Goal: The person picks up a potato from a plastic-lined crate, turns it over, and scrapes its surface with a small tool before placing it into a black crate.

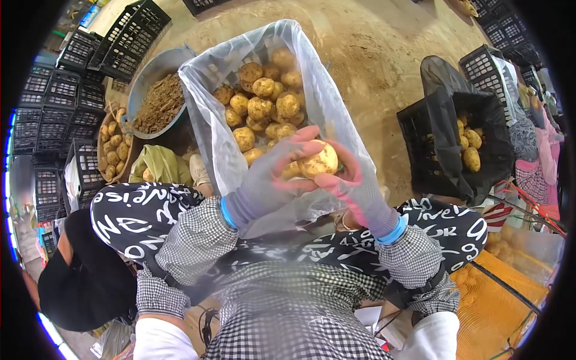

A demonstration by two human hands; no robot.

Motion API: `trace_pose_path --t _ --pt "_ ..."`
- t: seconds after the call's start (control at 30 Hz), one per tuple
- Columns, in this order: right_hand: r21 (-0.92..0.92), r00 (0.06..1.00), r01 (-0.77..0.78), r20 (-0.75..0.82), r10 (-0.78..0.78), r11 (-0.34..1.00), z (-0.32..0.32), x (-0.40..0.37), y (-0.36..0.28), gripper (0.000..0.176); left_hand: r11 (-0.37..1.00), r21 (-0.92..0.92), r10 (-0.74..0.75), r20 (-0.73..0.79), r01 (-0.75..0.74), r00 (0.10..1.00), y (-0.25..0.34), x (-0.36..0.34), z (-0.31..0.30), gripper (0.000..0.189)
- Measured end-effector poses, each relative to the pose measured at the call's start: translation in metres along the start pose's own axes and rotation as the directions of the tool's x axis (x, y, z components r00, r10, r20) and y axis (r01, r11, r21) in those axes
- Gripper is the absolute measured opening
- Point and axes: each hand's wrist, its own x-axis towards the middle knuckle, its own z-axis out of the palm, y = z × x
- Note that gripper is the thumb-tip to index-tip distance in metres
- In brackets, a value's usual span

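Note:
Both my hands wear grey and pink gloves with blue cuffs. A pale yellow potato (319, 161) is held between them over the near part of a plastic-lined crate. My left hand (270, 171) curls round its left side, with another potato partly visible by the fingers. My right hand (353, 185) holds the right side, fingers behind it and thumb in front. Several soil-marked potatoes (260, 108) lie in the crate, whose clear plastic liner (331, 99) hangs over the rim.
A blue tub (144, 75) of soil stands left of the crate, near a basket of potatoes (114, 144). On the right is a black crate (414, 150) with a black liner and several potatoes. Black crates (57, 108) are stacked far left. Orange mesh (492, 306) lies lower right.

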Motion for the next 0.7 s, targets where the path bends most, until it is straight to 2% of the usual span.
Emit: trace_pose_path --t 0.03,0.1,0.13,0.2,0.23,0.27,0.33,0.37,0.43,0.53,0.57,0.6,0.63,0.67,0.7 --pt "-0.008 0.999 -0.019 -0.05 0.019 1.0 -0.001 0.001 0.004 0.065 0.991 0.13 0.009 0.0 -0.009 1.0 0.001 0.0 0.0 0.073" --pt "-0.025 0.989 -0.057 -0.141 0.053 0.998 -0.004 0.003 0.015 0.064 0.987 0.137 -0.08 -0.021 0.082 0.997 0.006 -0.001 0.001 0.073" --pt "-0.029 0.99 -0.038 -0.133 0.034 0.999 -0.003 0.004 0.016 0.063 0.981 0.141 -0.127 -0.034 0.13 0.991 0.008 -0.001 0.002 0.073" --pt "-0.032 0.993 0.002 -0.119 -0.006 0.999 0.0 0.006 0.017 0.06 0.969 0.209 -0.126 -0.051 0.134 0.991 0.011 -0.002 0.003 0.069" --pt "-0.017 0.99 -0.032 -0.138 0.029 0.999 0.0 0.006 0.017 0.059 0.96 0.243 -0.127 -0.057 0.137 0.99 0.012 -0.003 0.003 0.068" --pt "0.001 0.986 -0.074 -0.151 0.073 0.997 0.0 0.006 0.017 0.058 0.981 0.054 -0.185 0.002 0.185 0.983 0.013 -0.004 0.002 0.065" --pt "-0.121 0.986 -0.088 -0.155 0.068 0.989 -0.01 0.006 0.019 0.056 0.909 -0.306 -0.247 0.155 0.284 0.957 0.01 0.007 -0.007 0.059" --pt "-0.256 0.99 -0.064 -0.139 0.029 0.965 -0.022 0.007 0.023 0.055 0.905 -0.369 -0.211 0.039 0.21 0.977 0.006 0.012 -0.016 0.055" --pt "0.156 0.985 -0.032 -0.161 0.057 0.987 -0.017 0.008 0.011 0.05 0.886 -0.462 -0.146 -0.189 0.043 0.971 -0.006 0.024 -0.044 0.049" --pt "0.311 0.97 0.098 -0.242 -0.02 0.945 -0.036 0.014 0.0 0.048 0.969 -0.105 -0.243 -0.261 0.223 0.934 -0.046 0.046 -0.077 0.041" --pt "0.42 0.98 0.113 -0.198 -0.03 0.901 -0.046 0.013 -0.004 0.047 0.931 0.249 -0.25 -0.093 0.265 0.964 -0.065 0.039 -0.073 0.041" --pt "0.423 0.975 0.168 -0.206 -0.085 0.89 -0.045 0.015 -0.008 0.045 0.791 0.575 -0.303 0.067 0.212 0.951 -0.088 0.031 -0.067 0.042" --pt "0.422 0.965 0.225 -0.223 -0.14 0.878 -0.043 0.013 -0.015 0.042 0.612 0.741 -0.545 0.144 0.274 0.826 -0.104 0.023 -0.049 0.045" --pt "0.41 0.948 0.288 -0.25 -0.197 0.865 -0.041 0.007 -0.023 0.04 0.42 0.885 -0.743 0.21 0.199 0.636 -0.121 0.016 -0.032 0.049" --pt "0.352 0.943 0.293 -0.259 -0.208 0.889 -0.046 0.003 -0.029 0.038 0.33 0.935 -0.827 0.22 0.131 0.518 -0.136 0.0 -0.025 0.051"
